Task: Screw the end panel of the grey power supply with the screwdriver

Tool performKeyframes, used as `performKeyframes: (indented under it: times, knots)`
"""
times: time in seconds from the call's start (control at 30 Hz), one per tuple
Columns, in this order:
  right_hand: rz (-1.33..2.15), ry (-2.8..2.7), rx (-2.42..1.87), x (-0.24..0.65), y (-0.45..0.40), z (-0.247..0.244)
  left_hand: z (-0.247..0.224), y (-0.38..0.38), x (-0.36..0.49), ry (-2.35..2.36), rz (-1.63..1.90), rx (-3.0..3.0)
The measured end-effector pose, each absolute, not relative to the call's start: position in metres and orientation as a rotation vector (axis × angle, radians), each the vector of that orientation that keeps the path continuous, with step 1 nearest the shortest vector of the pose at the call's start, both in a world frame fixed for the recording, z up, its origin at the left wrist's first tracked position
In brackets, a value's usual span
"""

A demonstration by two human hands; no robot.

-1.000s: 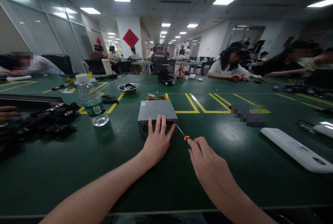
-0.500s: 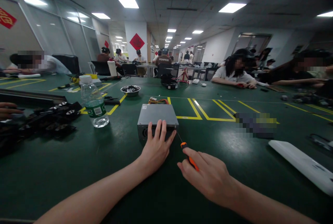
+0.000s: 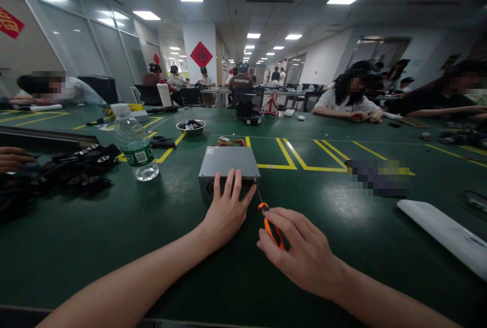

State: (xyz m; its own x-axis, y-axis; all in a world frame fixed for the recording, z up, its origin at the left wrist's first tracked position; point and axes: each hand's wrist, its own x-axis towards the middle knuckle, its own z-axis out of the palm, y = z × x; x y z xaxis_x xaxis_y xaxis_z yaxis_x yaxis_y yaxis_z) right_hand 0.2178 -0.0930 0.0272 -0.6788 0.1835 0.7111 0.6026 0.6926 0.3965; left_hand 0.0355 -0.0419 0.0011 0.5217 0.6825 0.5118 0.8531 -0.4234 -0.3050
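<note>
A grey metal computer power supply (image 3: pixel 229 160) sits on the green table, its bundle of coloured cables (image 3: pixel 232 141) coming out at the far side. My left hand (image 3: pixel 226 211) rests with spread fingers against its near face and top edge. An orange and black screwdriver (image 3: pixel 272 227) is held in my right hand (image 3: pixel 300 247), fingers and thumb around the handle. The screwdriver's thin shaft points up and left to the near right corner of the power supply, close to my left index fingertip. Whether the tip sits in a screw is too small to tell.
Left of the power supply stands a plastic water bottle (image 3: pixel 136 148), with a pile of black parts (image 3: pixel 76 170) beyond it and another person's hand (image 3: pixel 15 159). A metal bowl (image 3: pixel 190 127) holds small dark pieces. A long white panel (image 3: pixel 441 234) lies at right.
The fingers of my right hand have loosened and shifted around the screwdriver handle, which stands a little steeper. My left hand stays on the power supply. The view has tilted slightly.
</note>
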Motion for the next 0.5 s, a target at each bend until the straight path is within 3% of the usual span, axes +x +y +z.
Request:
performKeyframes:
  times: [0.5]
  knots:
    - [-0.849, -2.171, -0.66, 0.231, -0.077, 0.025, -0.002, -0.041, 0.036, -1.247, -0.459, -2.259]
